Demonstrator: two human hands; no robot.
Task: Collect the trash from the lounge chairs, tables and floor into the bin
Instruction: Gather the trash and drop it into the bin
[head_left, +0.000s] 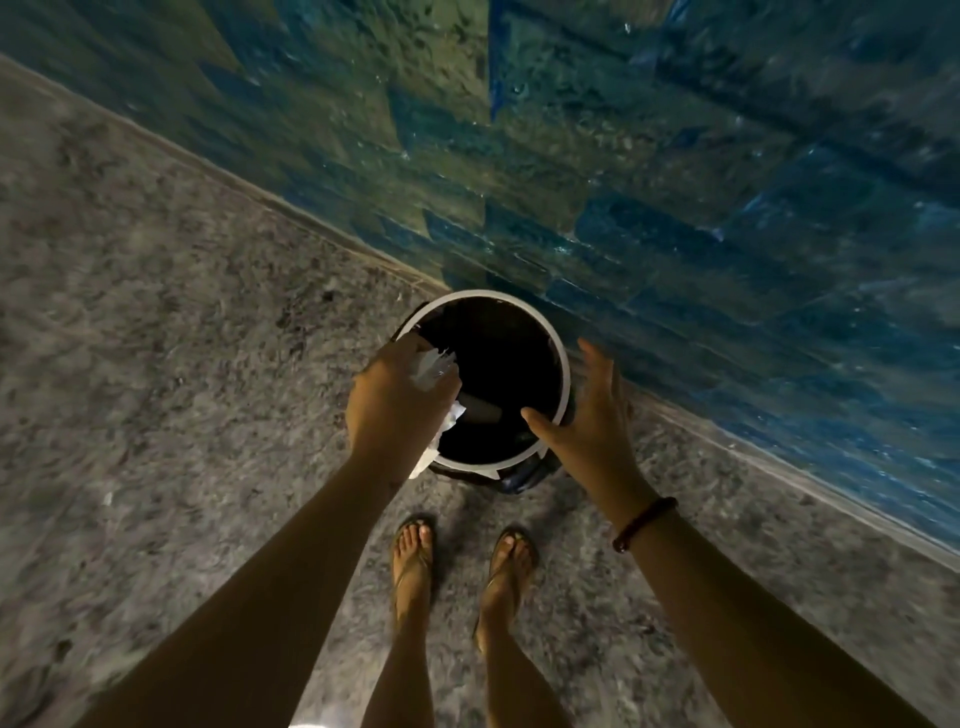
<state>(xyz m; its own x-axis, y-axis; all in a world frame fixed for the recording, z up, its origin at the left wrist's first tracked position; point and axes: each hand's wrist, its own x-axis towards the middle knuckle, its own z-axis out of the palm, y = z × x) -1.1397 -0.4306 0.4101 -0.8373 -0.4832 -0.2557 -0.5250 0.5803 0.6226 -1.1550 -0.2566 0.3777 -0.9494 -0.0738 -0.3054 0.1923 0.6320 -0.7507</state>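
Two hands (400, 402) (589, 421) at bin rim (565, 364) (trash (432, 370))

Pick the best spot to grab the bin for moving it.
Probably the near-right arc of the bin rim, grip from above on the person's side. The top is open and the rim is thin, so it should hook easily. The blue wall blocks the far side, the left hand holding trash covers the left arc, and the open right hand hovers right there.
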